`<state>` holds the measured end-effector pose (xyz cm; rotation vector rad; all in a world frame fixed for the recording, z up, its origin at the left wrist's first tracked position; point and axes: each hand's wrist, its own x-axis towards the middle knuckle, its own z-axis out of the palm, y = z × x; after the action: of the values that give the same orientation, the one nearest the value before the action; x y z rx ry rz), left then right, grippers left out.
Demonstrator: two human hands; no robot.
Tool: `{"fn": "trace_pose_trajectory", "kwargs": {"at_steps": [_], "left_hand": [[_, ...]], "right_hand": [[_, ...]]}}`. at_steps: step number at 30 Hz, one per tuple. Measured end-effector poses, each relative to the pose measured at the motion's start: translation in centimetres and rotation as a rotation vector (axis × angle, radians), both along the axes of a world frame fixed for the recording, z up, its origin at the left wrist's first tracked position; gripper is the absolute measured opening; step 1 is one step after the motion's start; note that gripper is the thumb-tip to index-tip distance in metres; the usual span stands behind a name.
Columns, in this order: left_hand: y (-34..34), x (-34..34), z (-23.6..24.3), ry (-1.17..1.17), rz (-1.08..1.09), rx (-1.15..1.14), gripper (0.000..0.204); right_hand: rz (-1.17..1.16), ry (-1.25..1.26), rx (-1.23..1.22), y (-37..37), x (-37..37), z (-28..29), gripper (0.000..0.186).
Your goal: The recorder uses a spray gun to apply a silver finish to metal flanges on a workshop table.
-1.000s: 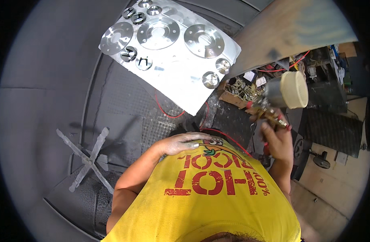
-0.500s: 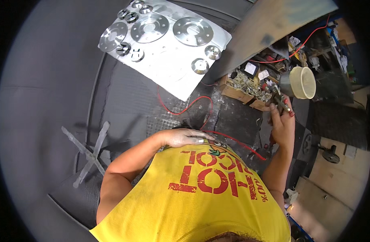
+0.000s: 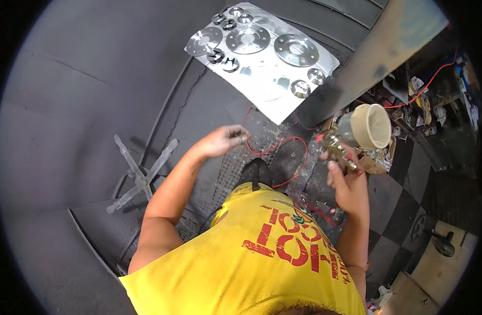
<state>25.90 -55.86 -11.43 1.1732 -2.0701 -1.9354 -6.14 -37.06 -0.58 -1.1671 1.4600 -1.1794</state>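
My right hand (image 3: pixel 348 189) is wrapped round a spray gun (image 3: pixel 338 152) with red fittings. A cup with a pale cream rim (image 3: pixel 375 126) sits on top of the gun. To the left, my left hand (image 3: pixel 226 140) hangs in the air in front of my body, its fingers loosely curled and nothing visible in them. Beyond both hands, a white-covered board (image 3: pixel 275 107) bears shiny metal discs. The larger flat ones include a holed disc (image 3: pixel 297 50) and another disc (image 3: pixel 248 39). Several small round caps, such as a cap (image 3: pixel 300 88), lie round the edges.
A red hose (image 3: pixel 296 138) loops over the floor between me and the board. On the left stands a grey-coated cross-shaped stand (image 3: pixel 141 181). A tall panel (image 3: pixel 377 68) leans at right, beside a cardboard box (image 3: pixel 372 164) of scraps and cluttered shelving (image 3: pixel 425 100).
My left hand has come off my shirt and moved forward and up. The spray gun in my right hand has shifted left. The view has turned, so the board appears further right.
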Motion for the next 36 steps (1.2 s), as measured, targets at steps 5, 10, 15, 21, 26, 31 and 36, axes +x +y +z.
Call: {"fn": "trace_pose_trajectory", "kwargs": {"at_steps": [5, 10, 15, 21, 26, 31, 36], "left_hand": [[-5.5, 2.7, -0.5, 0.025, 0.108, -0.110, 0.029], [-11.1, 6.0, 0.5, -0.065, 0.197, -0.278, 0.028], [-15.9, 10.9, -0.4, -0.030, 0.314, -0.083, 0.027], [-22.2, 13.2, -3.0, 0.157, 0.613, 0.212, 0.037], [-29.3, 14.6, -4.9, 0.310, 0.809, 0.213, 0.055], [-33.9, 15.3, -5.8, 0.303, 0.847, 0.196, 0.058], [-34.0, 14.7, -8.2, 0.281, 0.786, 0.295, 0.059]], "right_hand": [[0.183, 0.008, 0.060, -2.0, 5.1, 1.7, 0.034], [0.135, 0.138, -0.030, -8.5, 8.0, 3.1, 0.031], [0.096, 0.233, 0.037, -16.1, 10.7, 5.7, 0.031], [0.165, 0.180, 0.017, -21.5, 14.0, 7.8, 0.035], [0.172, 0.385, 0.028, -26.6, 15.8, 8.2, 0.027], [-0.021, 0.439, -0.089, -32.1, 13.4, 7.9, 0.026], [-0.199, 0.516, -0.136, -34.6, 10.2, 8.5, 0.028]]}}
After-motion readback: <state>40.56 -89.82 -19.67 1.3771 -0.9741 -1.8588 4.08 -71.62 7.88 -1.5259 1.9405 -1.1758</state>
